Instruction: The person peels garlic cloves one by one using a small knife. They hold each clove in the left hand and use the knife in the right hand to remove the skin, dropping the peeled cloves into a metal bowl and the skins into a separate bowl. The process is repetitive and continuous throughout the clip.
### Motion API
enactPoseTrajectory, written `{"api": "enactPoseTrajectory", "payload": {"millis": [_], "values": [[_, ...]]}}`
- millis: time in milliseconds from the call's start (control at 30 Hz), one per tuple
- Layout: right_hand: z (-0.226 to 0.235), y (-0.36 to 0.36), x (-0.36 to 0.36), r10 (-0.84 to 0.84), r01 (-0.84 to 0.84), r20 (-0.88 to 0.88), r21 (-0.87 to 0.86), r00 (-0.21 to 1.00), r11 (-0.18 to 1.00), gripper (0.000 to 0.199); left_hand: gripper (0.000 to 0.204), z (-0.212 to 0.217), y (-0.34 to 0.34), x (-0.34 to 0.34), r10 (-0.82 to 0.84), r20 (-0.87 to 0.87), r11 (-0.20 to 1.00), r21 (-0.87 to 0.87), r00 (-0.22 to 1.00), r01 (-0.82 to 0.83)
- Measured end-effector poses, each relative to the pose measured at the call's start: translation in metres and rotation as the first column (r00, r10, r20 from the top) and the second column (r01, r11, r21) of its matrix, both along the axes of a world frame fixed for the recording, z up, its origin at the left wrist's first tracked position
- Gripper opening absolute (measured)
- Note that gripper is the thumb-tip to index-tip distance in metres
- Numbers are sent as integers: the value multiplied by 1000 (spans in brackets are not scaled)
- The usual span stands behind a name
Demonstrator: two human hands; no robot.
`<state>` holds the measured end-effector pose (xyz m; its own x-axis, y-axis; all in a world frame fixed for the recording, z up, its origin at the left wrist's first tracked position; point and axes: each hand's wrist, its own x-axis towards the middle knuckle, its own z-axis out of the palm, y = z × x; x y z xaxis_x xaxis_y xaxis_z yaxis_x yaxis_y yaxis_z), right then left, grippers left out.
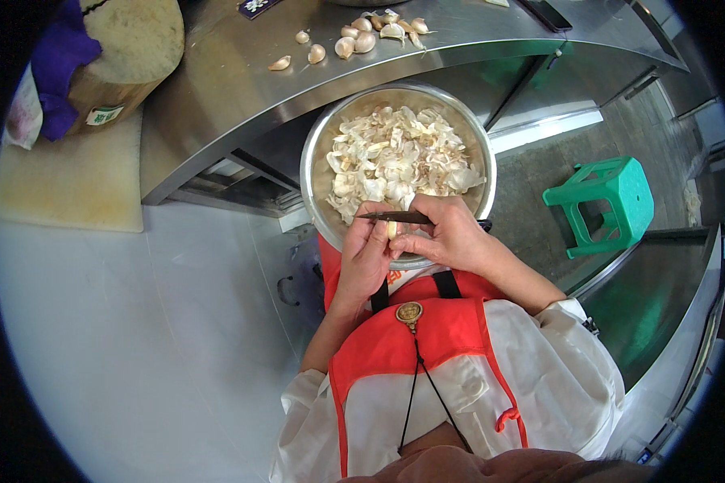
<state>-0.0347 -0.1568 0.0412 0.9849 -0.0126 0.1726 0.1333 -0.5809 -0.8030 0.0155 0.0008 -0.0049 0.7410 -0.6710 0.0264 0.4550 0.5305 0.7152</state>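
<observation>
Garlic clove pinched in my left hand, small knife gripped in my right hand
My left hand covers part of the clove, above the metal bowl's near side, and my right hand hides much of the knife's handle; heaped skins hide the bowl's bottom. Loose cloves lie on the surface beyond; a wooden block is cut off above, and a green stool stands rightward

A dark metal knife shows a matt blade above a glossy, round silver metal bowl of papery off-white garlic skins. Beyond, a long grey steel bench gleams smooth; far left, crumpled purple cloth drapes a round, scuffed wooden block. Right, a boxy green plastic stool shines.
</observation>
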Motion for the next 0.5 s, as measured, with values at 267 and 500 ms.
{"api": "enactPoseTrajectory", "payload": {"millis": [267,500], "values": [[-5,3,-2,1,2,70,-46,998,999,39,11,3,0,0,-4,4,1000,28,1000,4],[-10,6,-4,21,-21,41,3,999,1000,35,12,1,0,0,17,12,998,53,1000,-18]]}}
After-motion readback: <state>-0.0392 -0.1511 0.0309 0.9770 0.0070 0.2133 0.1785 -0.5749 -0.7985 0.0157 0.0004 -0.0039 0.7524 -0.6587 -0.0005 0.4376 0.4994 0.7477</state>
